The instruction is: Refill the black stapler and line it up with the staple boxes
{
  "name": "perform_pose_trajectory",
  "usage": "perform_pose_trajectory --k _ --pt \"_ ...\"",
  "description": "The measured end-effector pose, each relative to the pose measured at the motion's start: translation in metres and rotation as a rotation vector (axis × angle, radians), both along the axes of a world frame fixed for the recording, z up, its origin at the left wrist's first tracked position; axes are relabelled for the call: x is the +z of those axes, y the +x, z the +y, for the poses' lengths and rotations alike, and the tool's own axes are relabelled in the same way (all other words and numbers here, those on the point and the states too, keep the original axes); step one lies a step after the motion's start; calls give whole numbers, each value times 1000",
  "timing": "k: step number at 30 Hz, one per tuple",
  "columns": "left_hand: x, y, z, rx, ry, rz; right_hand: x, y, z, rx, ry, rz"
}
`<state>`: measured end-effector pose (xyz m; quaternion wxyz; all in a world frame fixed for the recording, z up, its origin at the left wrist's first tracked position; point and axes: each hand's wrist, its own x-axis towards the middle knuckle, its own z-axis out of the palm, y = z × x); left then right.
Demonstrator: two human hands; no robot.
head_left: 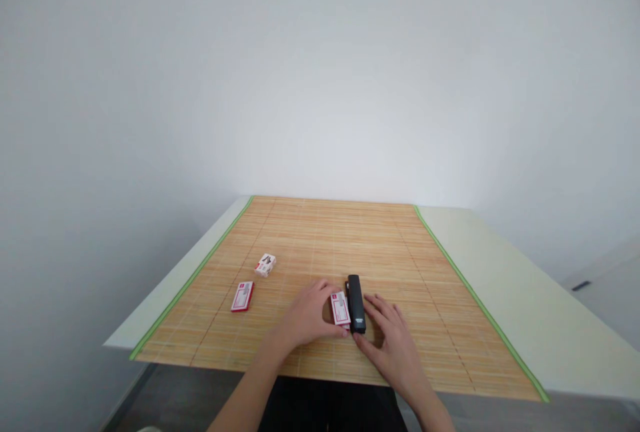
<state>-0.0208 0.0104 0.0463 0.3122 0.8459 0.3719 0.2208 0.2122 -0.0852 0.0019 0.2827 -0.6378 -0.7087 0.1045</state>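
A black stapler (355,303) lies on a bamboo mat (400,252) near the front edge. A small red-and-white box (341,309) sits right against its left side. My left hand (306,317) rests on the mat with its fingers curled at that box, touching it. On the stapler's right, my right hand (390,342) lies with fingers spread, its thumb at the stapler's near end. Neither hand lifts anything.
Two more small boxes lie to the left: a red-and-white one (243,297) flat on the mat and a white one (265,265) behind it. The mat covers a pale table (525,305) set against a white wall. Green trim edges the mat.
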Motion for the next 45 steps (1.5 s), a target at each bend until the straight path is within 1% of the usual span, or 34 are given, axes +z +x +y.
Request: perform_pose_trajectory --k 3,7,13,16,18,19,21,23,25,26,27,28,30,32,34,37,40,42,43,45 --pt "-2 5 -1 -41 39 1 2 -1 0 12 0 -13" --pt "-3 10 0 -64 64 -9 4 -2 0 33 15 -18" --pt "-3 13 1 -89 35 -5 2 -3 -1 29 38 -6" --pt "2 4 -4 -95 -12 -23 -1 -2 -1 24 40 6" --pt "6 -15 -6 -54 -7 -15 -2 -1 -1 13 41 17" --pt "9 -30 -5 -9 15 9 -3 -1 -1 7 42 24" --pt "11 -68 1 95 79 121 -4 -1 -1 -1 46 34" --pt "11 -112 12 246 130 280 -4 -2 -1 -2 48 37" --pt "8 -155 25 409 129 423 -3 -3 -1 -6 50 32" --pt "5 -172 31 470 108 478 -3 -3 -1 -8 50 27" --pt "4 -186 36 484 72 515 -3 -4 0 -10 52 24" --pt "2 -197 41 469 34 539 -2 -4 0 -12 55 21" --pt "2 -207 48 418 -20 560 -2 -4 1 -9 58 22" --pt "7 -201 50 384 -22 547 -2 -5 1 -4 58 24" --pt "16 -181 46 372 22 474 -2 -5 1 0 54 20" --pt "32 -131 28 332 104 293 -1 -5 0 -4 53 15" --pt "42 -72 5 180 129 160 1 -5 -1 -8 48 16" --pt "43 -39 -7 108 117 90 2 -6 -2 -5 45 17" --pt "42 -27 -11 81 102 64 2 -6 -2 -2 45 17" --pt "37 -10 -14 44 59 28 3 -6 -2 -1 48 18"
